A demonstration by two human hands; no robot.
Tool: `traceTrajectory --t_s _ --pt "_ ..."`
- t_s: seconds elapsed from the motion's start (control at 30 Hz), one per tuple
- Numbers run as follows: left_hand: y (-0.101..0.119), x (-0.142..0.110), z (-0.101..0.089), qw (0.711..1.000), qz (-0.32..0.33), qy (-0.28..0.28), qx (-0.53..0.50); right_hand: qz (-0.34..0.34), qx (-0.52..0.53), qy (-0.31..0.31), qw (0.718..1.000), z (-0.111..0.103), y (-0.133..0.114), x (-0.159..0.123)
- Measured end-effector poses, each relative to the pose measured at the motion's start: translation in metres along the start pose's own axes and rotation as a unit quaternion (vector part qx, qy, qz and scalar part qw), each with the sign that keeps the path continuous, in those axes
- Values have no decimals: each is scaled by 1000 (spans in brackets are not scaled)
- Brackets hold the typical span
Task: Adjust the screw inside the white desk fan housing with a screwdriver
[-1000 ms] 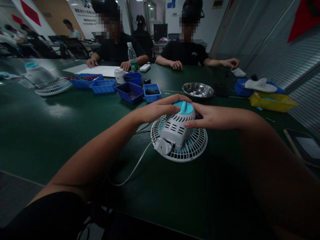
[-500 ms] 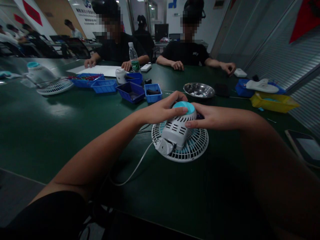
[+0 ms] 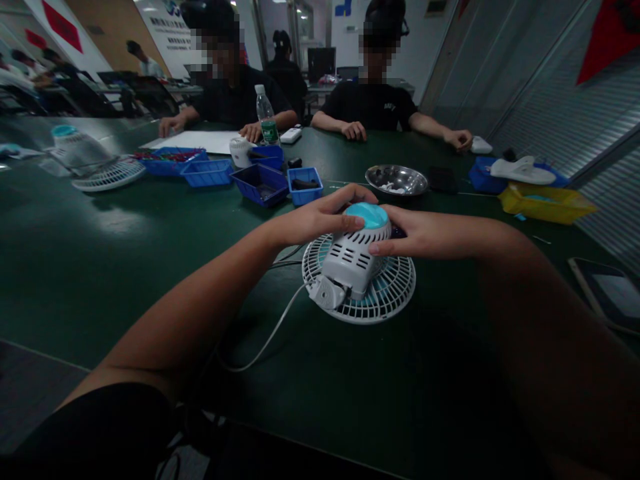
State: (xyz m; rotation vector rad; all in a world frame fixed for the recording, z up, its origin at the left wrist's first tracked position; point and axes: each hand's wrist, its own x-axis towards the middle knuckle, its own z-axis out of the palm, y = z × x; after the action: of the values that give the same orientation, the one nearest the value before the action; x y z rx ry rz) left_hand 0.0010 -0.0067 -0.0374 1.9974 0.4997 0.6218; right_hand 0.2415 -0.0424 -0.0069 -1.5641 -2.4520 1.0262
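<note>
A white electric fan (image 3: 353, 260) lies face down on the dark green table, its round grille underneath and its motor housing on top. A turquoise cap (image 3: 370, 215) crowns the housing. My left hand (image 3: 333, 217) is wrapped round the cap from the left, thumb on its near edge. From the right, my right hand (image 3: 410, 233) grips the housing just below the cap; some of its fingers are hidden behind. A white cord (image 3: 280, 327) curls from the fan's near end toward the table's front edge.
Several blue bins (image 3: 260, 185) and a steel bowl (image 3: 397, 180) stand beyond the fan. To the right are a yellow bin (image 3: 547, 203) and a tablet-like device (image 3: 607, 293). Another fan (image 3: 100, 160) lies far left. Two people sit opposite, near a water bottle (image 3: 267, 120).
My left thumb has slid slightly left on the turquoise cap, uncovering more of it. The fan stays in place. Across the table, a person's hand at the right has shifted a little.
</note>
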Motion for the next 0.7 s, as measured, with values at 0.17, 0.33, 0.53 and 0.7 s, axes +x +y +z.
traceTrajectory --t_s 0.17,0.33,0.53,0.7 --pt "1 3 4 997 -6 21 70 -6 3 0 1000 0 3 0" --pt "2 2 2 999 -7 13 35 3 12 -6 1000 0 1 0" --pt "2 -1 -2 1000 -10 -28 -7 3 25 -20 999 -1 -4 -2" --pt "-2 0 -1 1000 1 -10 1 26 6 -12 1000 -1 -3 -2"
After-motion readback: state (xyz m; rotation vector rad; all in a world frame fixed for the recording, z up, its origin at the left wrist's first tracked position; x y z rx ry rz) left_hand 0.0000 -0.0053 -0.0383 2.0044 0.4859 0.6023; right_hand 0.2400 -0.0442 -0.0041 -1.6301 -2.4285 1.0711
